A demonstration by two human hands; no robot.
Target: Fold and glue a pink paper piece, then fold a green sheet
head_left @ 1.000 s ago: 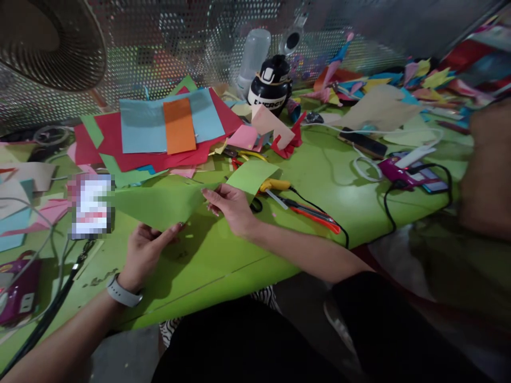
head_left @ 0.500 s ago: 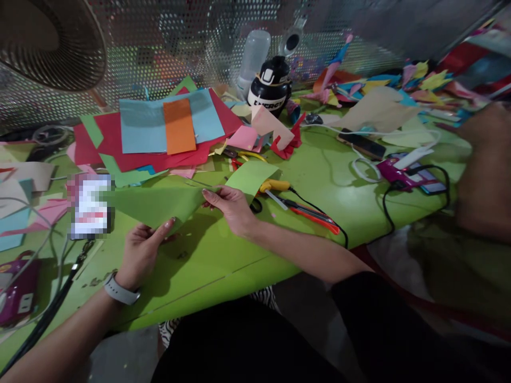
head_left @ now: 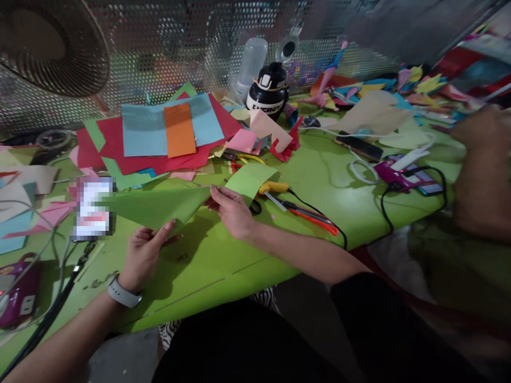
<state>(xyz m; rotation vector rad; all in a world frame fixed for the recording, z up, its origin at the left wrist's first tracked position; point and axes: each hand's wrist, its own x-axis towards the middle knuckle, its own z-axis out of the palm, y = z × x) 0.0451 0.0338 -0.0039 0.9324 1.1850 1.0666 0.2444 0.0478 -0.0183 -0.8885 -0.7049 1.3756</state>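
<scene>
Head view, green sheet: was held in both your hands over the near left part of the table, looking folded or curled.
Left hand: had the sheet's near edge gripped between thumb and fingers; a pale watch strap circled your wrist.
Right hand: pinched the sheet's right corner at the fingertips.
Light green paper: lay just beyond your right hand.
Yellow-handled tool: lay right of that paper, near the orange cutter.
Paper pile: lay far left of your right hand, an orange piece on a blue sheet, red sheets beneath.
Black bottle: stood at the far side, right of the pile.
</scene>
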